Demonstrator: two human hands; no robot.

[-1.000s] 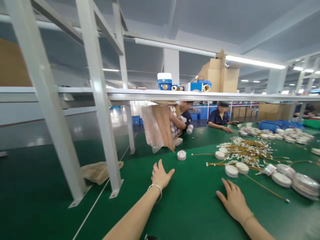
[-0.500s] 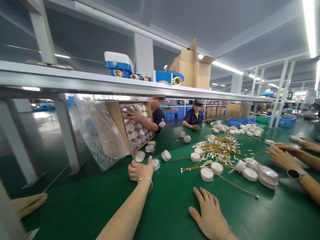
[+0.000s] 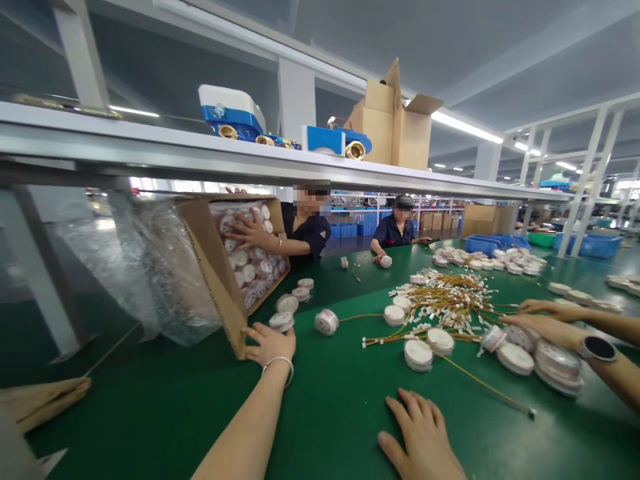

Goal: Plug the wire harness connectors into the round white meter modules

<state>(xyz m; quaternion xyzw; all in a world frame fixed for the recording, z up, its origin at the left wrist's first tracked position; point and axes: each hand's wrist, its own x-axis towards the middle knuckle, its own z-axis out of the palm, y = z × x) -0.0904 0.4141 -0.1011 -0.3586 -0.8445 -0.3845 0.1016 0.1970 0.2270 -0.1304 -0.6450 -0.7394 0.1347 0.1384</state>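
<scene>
Drawn nearer now, the brown cardboard box [image 3: 214,270] still holds many round white discs [image 3: 249,273], others already out, left grip [image 3: 273,343] touching its edge, hold unclear, right grip [image 3: 417,430] splayed.

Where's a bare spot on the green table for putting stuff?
There's bare green table between the left hand and right hand, and between the left forearm and tan cloth. It's crowded beyond the right hand, with white discs, yellow wires and a co-worker's hands, and around the open carton.
</scene>
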